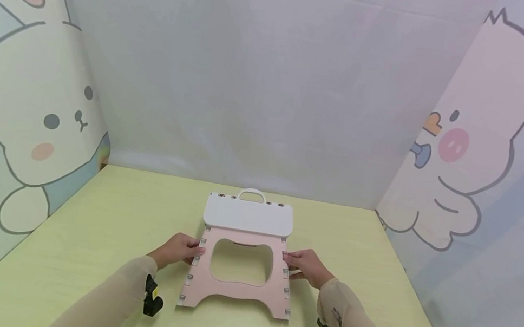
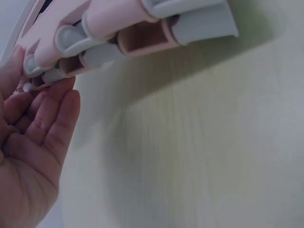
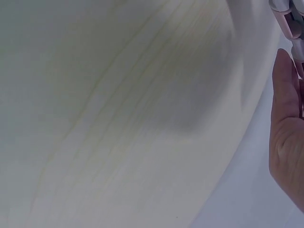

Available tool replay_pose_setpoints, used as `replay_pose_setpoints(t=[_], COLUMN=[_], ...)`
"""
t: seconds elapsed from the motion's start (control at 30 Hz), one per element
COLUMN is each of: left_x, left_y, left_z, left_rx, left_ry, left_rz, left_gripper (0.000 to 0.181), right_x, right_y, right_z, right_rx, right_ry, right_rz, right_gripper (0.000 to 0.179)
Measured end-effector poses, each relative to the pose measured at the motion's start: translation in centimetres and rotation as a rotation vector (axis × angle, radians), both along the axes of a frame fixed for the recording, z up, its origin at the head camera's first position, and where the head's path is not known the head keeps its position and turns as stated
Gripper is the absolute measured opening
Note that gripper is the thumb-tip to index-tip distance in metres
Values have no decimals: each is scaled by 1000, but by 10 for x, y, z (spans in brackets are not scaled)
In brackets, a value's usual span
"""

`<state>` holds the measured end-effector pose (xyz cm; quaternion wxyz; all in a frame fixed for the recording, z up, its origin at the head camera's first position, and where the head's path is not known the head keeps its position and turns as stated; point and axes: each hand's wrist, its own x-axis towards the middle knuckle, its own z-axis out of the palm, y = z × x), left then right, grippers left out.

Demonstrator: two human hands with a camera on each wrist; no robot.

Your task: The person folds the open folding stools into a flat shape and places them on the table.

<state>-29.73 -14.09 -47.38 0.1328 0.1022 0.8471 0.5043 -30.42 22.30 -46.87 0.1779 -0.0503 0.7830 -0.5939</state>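
Note:
A folding step stool (image 1: 239, 290) with pink legs, a white top panel (image 1: 248, 215) and a white carry handle is in the middle of the head view. My left hand (image 1: 178, 250) grips its left side edge, thumb on the front face and fingers behind. On the opposite edge my right hand (image 1: 308, 266) holds the stool the same way. The left wrist view shows the pink and white hinge knuckles (image 2: 102, 38) along the side, with the left hand (image 2: 35, 137) pinching the far part. Only part of the right hand (image 3: 287, 114) shows in the right wrist view, beside the stool's edge (image 3: 290, 23).
The stool is over a pale yellow table (image 1: 112, 221). A light curtain (image 1: 261, 87) hangs behind the table, and side curtains with a printed rabbit (image 1: 29, 102) and a printed chick (image 1: 489, 115) stand left and right. Black wrist devices (image 1: 153, 297) sit below the sleeves.

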Motion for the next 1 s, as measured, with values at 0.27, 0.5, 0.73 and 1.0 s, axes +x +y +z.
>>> replay_pose_setpoints(t=[0.27, 0.5, 0.73, 1.0], left_x=[0, -2, -1, 0], left_y=[-3, -2, 2, 4], left_z=[-3, -1, 0, -2], left_rx=[5, -21, -27, -37], left_ry=[-7, -22, -44, -79], left_rz=[-59, -80, -59, -28], left_gripper=[22, 21, 21, 20], right_x=[0, -2, -4, 0], right_y=[3, 2, 4, 2], right_z=[-5, -9, -13, -11], right_rx=[12, 9, 34, 42], right_ry=[-25, -39, -38, -35], right_rz=[21, 11, 6, 34], right_gripper=[34, 31, 28, 28])
